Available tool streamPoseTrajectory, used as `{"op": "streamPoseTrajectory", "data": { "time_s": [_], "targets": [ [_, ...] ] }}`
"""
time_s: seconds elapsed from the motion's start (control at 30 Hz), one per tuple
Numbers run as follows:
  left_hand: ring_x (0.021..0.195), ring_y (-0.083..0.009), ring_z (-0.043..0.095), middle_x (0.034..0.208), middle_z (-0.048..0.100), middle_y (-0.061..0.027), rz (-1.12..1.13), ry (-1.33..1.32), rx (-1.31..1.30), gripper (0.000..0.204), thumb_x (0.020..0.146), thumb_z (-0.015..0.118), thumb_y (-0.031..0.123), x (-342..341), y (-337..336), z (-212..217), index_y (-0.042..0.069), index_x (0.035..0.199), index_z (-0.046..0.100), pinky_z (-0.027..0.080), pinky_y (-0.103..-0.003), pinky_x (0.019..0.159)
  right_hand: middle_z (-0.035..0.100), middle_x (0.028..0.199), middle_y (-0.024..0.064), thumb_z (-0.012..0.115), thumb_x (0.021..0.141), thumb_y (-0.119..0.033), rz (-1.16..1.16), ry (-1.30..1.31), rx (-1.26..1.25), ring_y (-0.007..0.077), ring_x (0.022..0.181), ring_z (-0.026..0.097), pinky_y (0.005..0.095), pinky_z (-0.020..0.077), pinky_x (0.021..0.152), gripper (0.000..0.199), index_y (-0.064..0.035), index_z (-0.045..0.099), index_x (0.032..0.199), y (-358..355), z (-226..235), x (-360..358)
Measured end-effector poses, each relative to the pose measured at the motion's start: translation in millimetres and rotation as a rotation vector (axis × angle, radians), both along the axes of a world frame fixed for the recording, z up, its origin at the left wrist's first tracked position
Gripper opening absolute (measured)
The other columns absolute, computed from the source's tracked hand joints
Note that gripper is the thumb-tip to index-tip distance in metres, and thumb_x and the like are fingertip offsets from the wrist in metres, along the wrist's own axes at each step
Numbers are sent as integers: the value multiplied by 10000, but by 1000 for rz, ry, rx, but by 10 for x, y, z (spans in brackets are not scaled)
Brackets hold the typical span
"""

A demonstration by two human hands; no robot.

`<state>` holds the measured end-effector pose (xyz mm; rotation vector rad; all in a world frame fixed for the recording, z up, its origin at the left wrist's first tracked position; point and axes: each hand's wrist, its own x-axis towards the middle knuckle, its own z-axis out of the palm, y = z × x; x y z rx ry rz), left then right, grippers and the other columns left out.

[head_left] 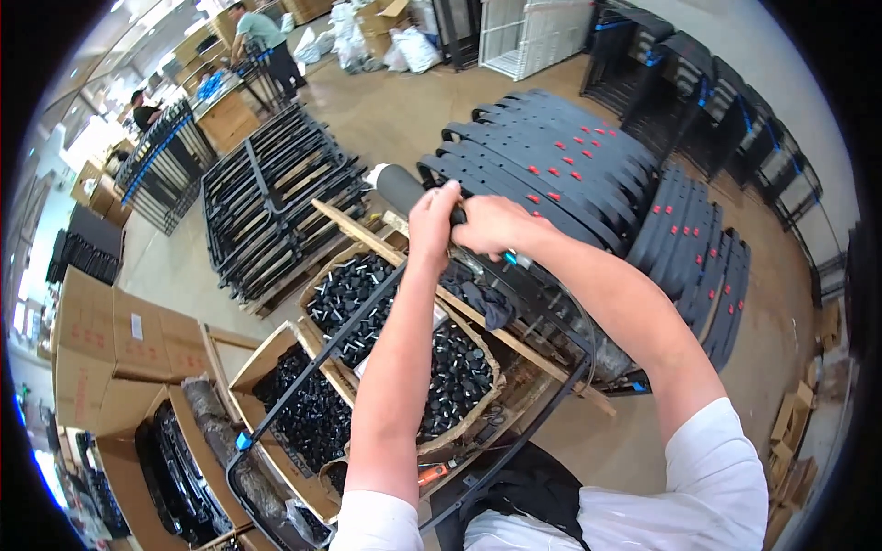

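Out in front of me, my left hand (432, 225) is closed at the near end of a thick dark cylinder (400, 186) with a pale far end. Close beside it, my right hand (496, 226) is also closed, its fingers curled by a short black piece (457, 216) between the hands. Whether that piece belongs to the cylinder is hidden. Beneath my arms lies a black tube frame (326, 354) with blue tape on one corner. Cartons under it hold black plastic-headed fittings (455, 367) and small black parts (308, 413). A dark cloth (487, 301) lies below my right hand.
Black padded boards (551, 156) with red pieces are stacked at right. Black metal frames (280, 193) lie piled at far left. A wooden plank (514, 344) juts beneath my arms. An orange-handled tool (432, 474) lies near me. Two people (262, 41) are in the background.
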<state>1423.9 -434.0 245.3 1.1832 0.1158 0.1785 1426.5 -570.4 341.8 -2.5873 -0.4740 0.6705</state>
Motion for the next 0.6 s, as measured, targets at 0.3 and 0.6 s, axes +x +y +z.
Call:
{"op": "streamPoseTrajectory", "data": {
  "time_s": [0.3, 0.6],
  "targets": [
    [799, -103, 561, 855, 650, 6, 84, -5, -39, 314, 999, 721, 343, 704, 443, -215, 58, 867, 708, 461, -288, 751, 761, 746, 137, 615, 888, -271, 61, 0, -55, 280, 782, 775, 415, 584, 780, 305, -6, 765, 898, 495, -133, 769],
    [809, -101, 566, 865, 652, 8, 93, 12, -60, 311, 1001, 736, 356, 724, 391, -352, 62, 902, 715, 460, -284, 765, 759, 758, 157, 605, 925, -278, 178, 29, -108, 299, 743, 770, 432, 592, 755, 338, 27, 751, 919, 455, -244, 926]
  ]
}}
